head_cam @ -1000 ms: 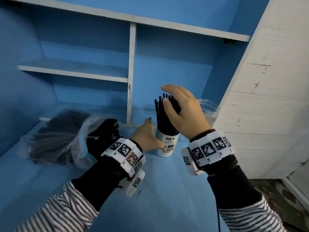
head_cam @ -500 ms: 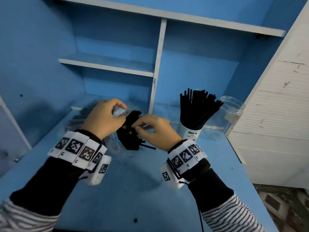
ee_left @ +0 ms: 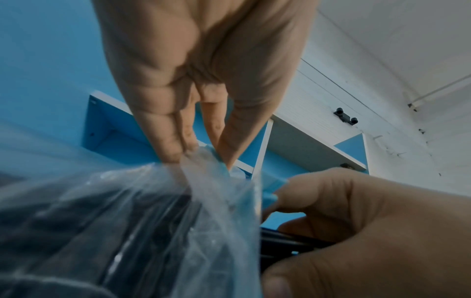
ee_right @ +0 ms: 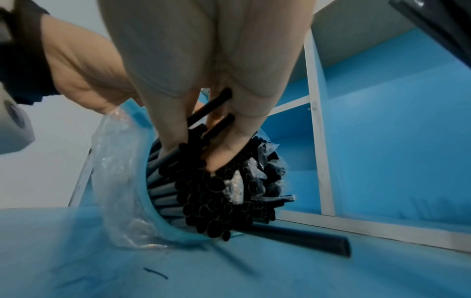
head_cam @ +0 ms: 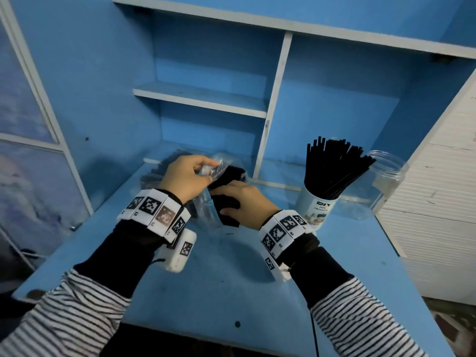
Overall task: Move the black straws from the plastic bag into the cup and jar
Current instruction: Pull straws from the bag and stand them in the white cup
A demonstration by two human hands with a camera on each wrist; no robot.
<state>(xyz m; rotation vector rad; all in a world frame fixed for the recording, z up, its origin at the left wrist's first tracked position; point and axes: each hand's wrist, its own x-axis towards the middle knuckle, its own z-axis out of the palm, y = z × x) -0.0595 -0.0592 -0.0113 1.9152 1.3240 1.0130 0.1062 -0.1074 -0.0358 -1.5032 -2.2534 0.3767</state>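
Note:
A clear plastic bag (head_cam: 216, 168) (ee_left: 142, 211) (ee_right: 114, 165) full of black straws (ee_right: 224, 193) (head_cam: 226, 210) lies on the blue desk (head_cam: 231, 292). My left hand (head_cam: 189, 177) (ee_left: 201, 155) pinches the bag's rim and holds its mouth up. My right hand (head_cam: 242, 199) (ee_right: 201, 149) reaches into the open mouth, fingers curled round a bunch of straws. One loose straw (ee_right: 300, 237) lies on the desk beside the bag. To the right stands a white cup (head_cam: 315, 207) packed with upright black straws (head_cam: 334, 168). A clear jar (head_cam: 386, 176) stands behind it, with no straws in it.
Blue shelving (head_cam: 201, 96) with a white divider (head_cam: 273, 109) rises behind the desk. A white panelled wall (head_cam: 443, 176) closes the right side, close to the jar. The desk's front half is bare blue surface with a small dark mark (head_cam: 237, 324).
A second ago my right hand was on the straws in the cup and my left at the cup's base. Both have moved left to the bag; the right now digs into its straws.

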